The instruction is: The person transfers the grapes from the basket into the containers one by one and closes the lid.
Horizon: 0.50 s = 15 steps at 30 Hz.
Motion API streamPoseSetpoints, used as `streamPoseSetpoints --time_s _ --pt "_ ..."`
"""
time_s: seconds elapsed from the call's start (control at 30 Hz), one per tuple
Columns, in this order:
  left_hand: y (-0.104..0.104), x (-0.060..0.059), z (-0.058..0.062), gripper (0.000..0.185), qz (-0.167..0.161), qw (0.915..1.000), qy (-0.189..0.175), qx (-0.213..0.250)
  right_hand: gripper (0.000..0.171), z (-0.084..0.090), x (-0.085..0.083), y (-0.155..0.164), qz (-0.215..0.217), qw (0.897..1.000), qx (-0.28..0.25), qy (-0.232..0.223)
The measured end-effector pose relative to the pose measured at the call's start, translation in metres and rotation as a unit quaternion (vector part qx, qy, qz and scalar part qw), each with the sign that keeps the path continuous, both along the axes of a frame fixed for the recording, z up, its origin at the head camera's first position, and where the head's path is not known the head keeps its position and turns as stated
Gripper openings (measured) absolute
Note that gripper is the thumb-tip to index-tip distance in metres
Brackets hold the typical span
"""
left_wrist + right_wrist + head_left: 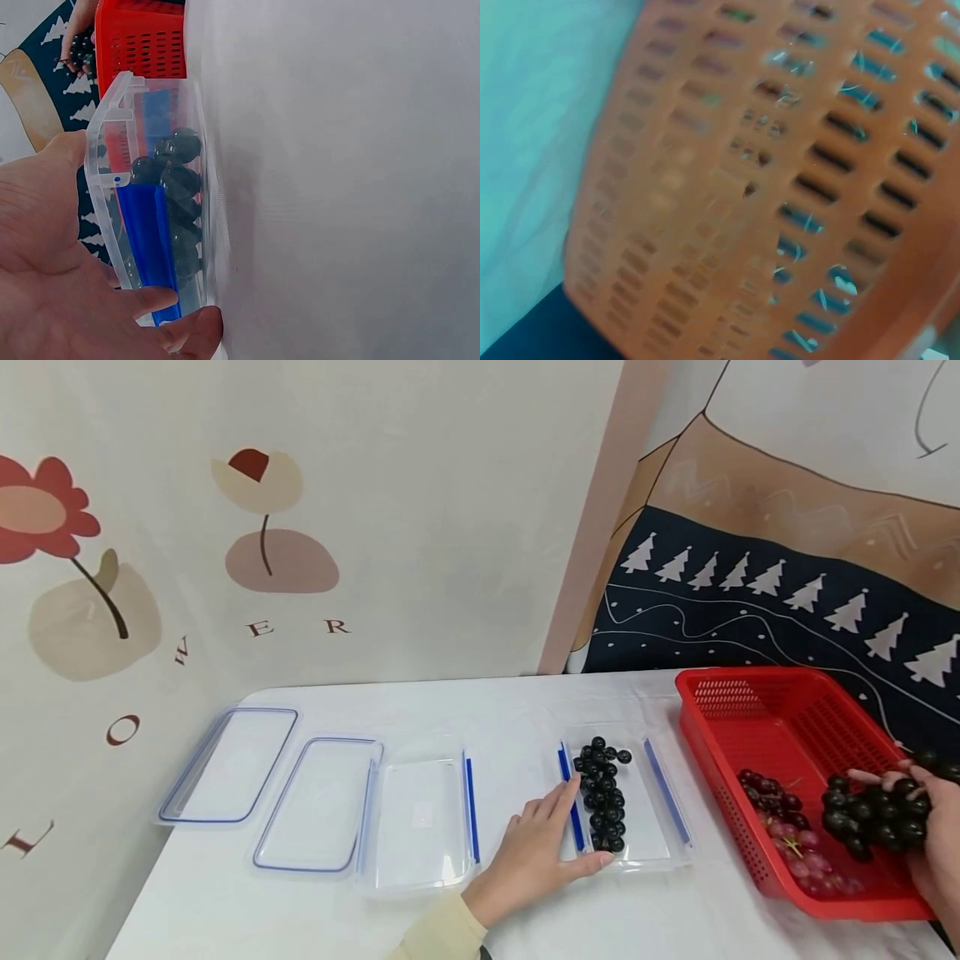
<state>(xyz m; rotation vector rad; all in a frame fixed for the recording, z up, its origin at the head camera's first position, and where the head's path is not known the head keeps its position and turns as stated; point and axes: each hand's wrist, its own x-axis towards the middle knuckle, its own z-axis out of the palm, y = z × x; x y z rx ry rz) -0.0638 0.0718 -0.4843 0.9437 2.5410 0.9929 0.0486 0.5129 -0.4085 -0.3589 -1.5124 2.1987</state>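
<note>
Holding one black bunch (873,817): right hand (943,827); two containers (651,831), two lids (318,806).

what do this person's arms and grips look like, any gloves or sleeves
The left grip is a bare, ungloved hand below a pale yellow sleeve; something dark, unclear, shows beside it. The right grip is also ungloved, no sleeve visible.

From the head I look forward and down across the white table (517,718). My left-wrist view runs low and sideways, close beside the clear box (148,240), facing the red basket (146,19); head shares both. Right wrist looks slantwise at the basket's slotted side, very near, sharing it with both others.
</note>
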Motion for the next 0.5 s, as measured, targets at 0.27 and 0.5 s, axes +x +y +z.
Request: streamPoseSetpoints --time_s 0.27,0.5 --pt "-0.001 0.000 -0.002 0.108 0.000 1.0000 0.003 0.001 0.019 0.003 -0.001 -0.019 0.041 0.985 -0.097 0.136" --pt "0.000 0.000 -0.002 0.108 0.002 1.0000 -0.004 0.006 0.022 0.017 -0.007 -0.045 0.053 0.970 -0.164 0.170"
